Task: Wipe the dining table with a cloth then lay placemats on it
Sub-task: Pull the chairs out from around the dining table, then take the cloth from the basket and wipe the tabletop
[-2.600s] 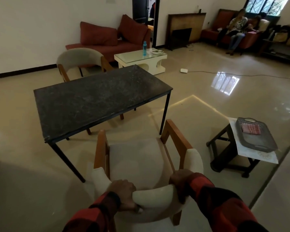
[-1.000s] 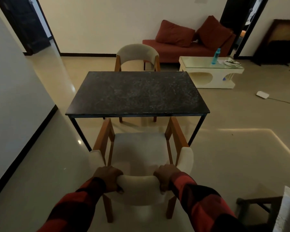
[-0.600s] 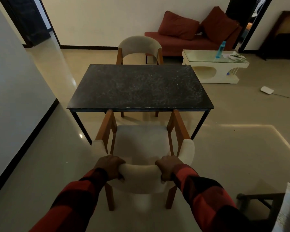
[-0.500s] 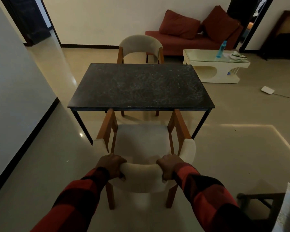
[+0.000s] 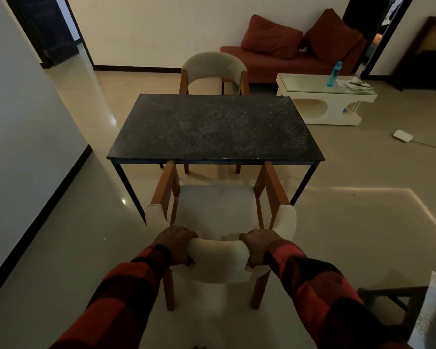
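Observation:
The dining table [image 5: 214,127] has a dark speckled top on thin black legs and nothing lies on it. A cream padded chair with wooden arms [image 5: 219,210] stands at its near long side, the arm tips touching or just under the table edge. My left hand [image 5: 178,244] grips the left part of the chair's curved backrest. My right hand [image 5: 258,244] grips the right part of the same backrest. No cloth or placemat is in sight.
A second cream chair [image 5: 213,71] stands at the table's far side. A white glass-topped coffee table [image 5: 325,96] carries a blue bottle [image 5: 334,73] and a plate. A red sofa [image 5: 287,54] lines the back wall. A wall runs along the left; a dark stool [image 5: 398,308] is bottom right.
I have swung round from the table's corner to face its long side, and the chair in my hands has moved forward until its arms reach the table edge.

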